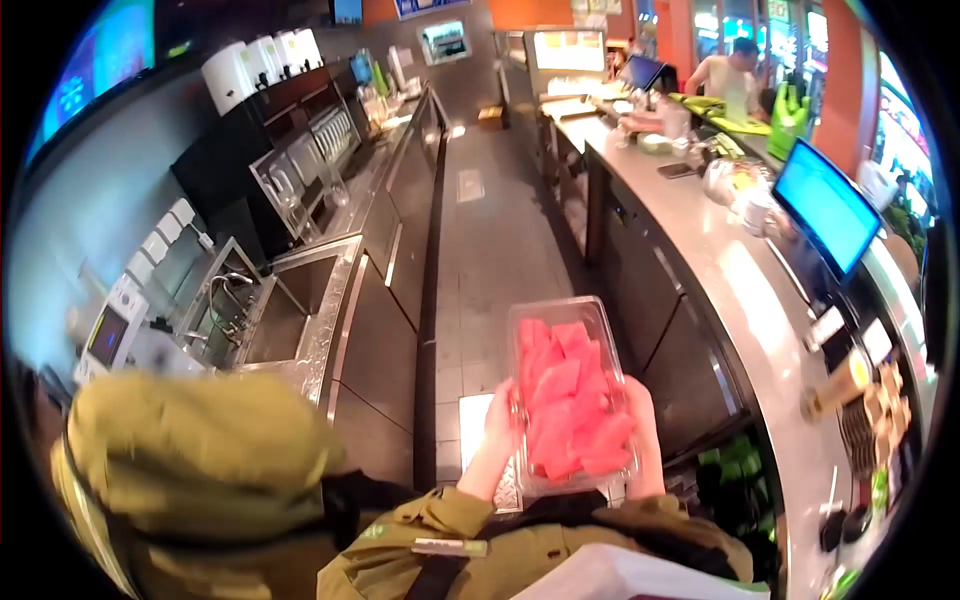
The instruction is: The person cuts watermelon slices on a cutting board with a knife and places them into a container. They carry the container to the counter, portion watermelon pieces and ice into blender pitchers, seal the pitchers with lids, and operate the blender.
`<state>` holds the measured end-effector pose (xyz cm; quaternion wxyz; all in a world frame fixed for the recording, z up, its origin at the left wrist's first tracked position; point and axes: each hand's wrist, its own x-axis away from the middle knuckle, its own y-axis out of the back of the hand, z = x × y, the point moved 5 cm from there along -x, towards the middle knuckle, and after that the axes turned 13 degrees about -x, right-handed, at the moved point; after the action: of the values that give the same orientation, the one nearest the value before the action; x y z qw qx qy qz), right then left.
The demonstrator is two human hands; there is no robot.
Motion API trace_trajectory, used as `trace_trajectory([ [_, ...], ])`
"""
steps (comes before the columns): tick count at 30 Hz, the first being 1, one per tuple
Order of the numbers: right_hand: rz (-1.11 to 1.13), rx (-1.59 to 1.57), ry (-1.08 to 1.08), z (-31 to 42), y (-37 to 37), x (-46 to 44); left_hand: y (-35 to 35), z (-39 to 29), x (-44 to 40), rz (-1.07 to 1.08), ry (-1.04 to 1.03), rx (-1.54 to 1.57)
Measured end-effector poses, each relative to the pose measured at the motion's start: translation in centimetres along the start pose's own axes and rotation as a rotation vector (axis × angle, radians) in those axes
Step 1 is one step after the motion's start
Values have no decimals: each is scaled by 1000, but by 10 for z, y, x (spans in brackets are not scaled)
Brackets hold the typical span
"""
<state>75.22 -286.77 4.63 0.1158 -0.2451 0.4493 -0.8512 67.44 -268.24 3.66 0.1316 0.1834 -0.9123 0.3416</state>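
Observation:
A clear plastic container full of red, cut pieces that look like watermelon is held in front of my body, above the floor of the aisle. My left hand grips its left side, and my right hand grips its right side. The fingers of both hands curl partly under the container, so their tips are hidden.
A person in an olive top is close on my left, beside the sink. The long counter on the right bears a monitor and cup holders. Another person stands beyond it. The aisle floor runs ahead.

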Motion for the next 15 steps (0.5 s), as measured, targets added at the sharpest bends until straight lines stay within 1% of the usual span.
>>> trace_trajectory([
  [1, 30, 20, -2, 3, -26, -38, 11, -19, -37, -44, 33, 16],
  [2, 73, 51, 14, 13, -59, -81, 6, -47, -71, -66, 54, 39],
  [4, 95, 179, -51, 21, -111, -163, -2, -105, -123, -124, -42, 69],
  [6, 119, 195, -120, 20, -142, -262, 5, -145, -200, -135, -40, 186],
  [8, 144, 217, -152, 15, -181, -357, 16, -196, -272, -65, -101, 207],
  [9, 191, 286, -138, 15, -199, -401, 15, -221, -313, -79, -126, 236],
  [10, 268, 241, -208, 13, -221, -441, 2, -253, -349, -105, -140, 267],
  [11, 263, 230, -236, 10, -232, -475, 1, -271, -380, -143, -139, 301],
  [12, 298, 217, -242, 11, -255, -526, 11, -298, -425, -152, -251, 239],
  [13, 298, 209, -261, 12, -254, -585, 19, -313, -467, -168, -344, 189],
  [14, 280, 202, -278, 13, -247, -635, 23, -322, -510, -132, -353, 221],
  [15, 236, 280, -204, 26, -277, -658, 24, -342, -556, -83, -378, 236],
])
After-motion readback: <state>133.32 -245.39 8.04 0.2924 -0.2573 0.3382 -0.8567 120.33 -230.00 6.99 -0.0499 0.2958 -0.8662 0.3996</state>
